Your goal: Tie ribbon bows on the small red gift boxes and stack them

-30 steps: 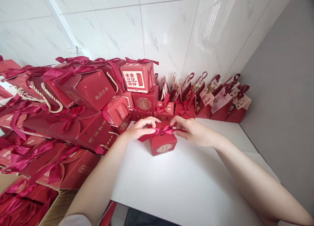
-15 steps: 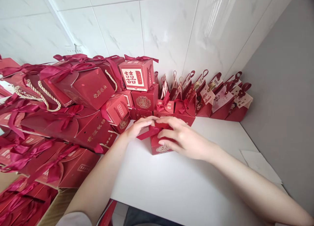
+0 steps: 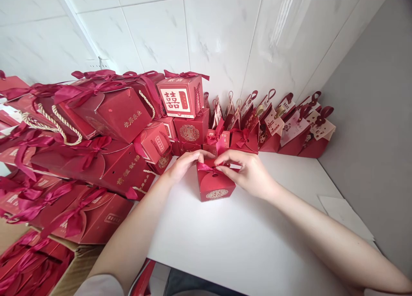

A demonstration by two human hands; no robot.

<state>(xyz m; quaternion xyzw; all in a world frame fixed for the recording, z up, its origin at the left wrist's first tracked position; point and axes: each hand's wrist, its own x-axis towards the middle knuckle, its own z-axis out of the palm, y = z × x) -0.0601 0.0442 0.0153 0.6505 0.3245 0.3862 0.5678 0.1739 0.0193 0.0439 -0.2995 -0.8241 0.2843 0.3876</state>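
A small red gift box (image 3: 216, 185) with a round gold emblem on its front stands upright on the white table, between my hands. Dark pink ribbon (image 3: 206, 167) lies across its top, with one loose end rising at the back. My right hand (image 3: 247, 171) pinches the ribbon between thumb and index finger near the middle of the lid. At the box's left rear corner, my left hand (image 3: 186, 164) has its fingers curled round the top and ribbon. Its fingertips are partly hidden, so their exact hold does not show.
Stacked red gift boxes with bows (image 3: 109, 116) fill the left side. Small bag-shaped boxes with ribbon loops (image 3: 292, 128) line the tiled wall at the back right. A cardboard carton (image 3: 77, 266) of boxes sits lower left. White paper (image 3: 344, 214) lies at the table's right edge.
My right hand's fingers have moved from spread over the box top to a pinch on the ribbon. The box front now shows more, and a ribbon end stands up behind.
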